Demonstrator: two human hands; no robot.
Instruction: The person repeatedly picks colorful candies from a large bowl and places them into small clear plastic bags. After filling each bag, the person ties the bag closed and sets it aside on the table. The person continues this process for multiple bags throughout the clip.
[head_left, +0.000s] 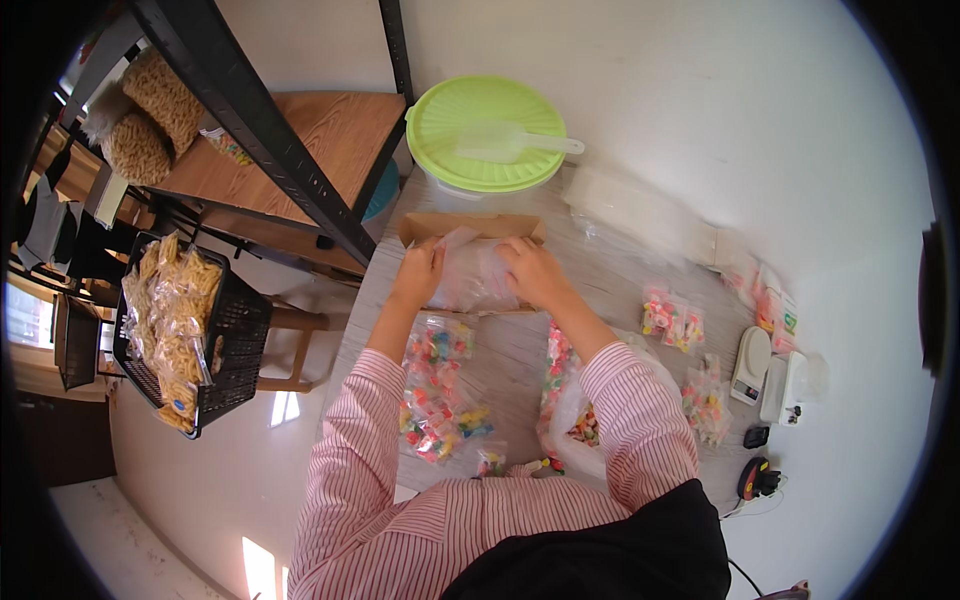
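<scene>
A shallow cardboard box (469, 225) lies on the tabletop in front of me, with thin clear plastic film (472, 277) spread inside it. My left hand (420, 271) pinches the film at the box's left end. At the right end my right hand (531, 271) grips the film too, knuckles up, close to the rear wall. Just below the box lies a pile of small clear packets of colourful wrapped candies (439, 397). A large open plastic bag of loose candies (585, 427) is partly hidden under my right forearm.
Behind the box stands a lidded tub (480, 97) with a scoop (502, 142) on top. To the right are candy packets (667, 311), clear plastic bags (637, 210) and a kitchen scale (750, 364). A black basket of snack packs (232, 322) and a metal shelf post (262, 127) stand left.
</scene>
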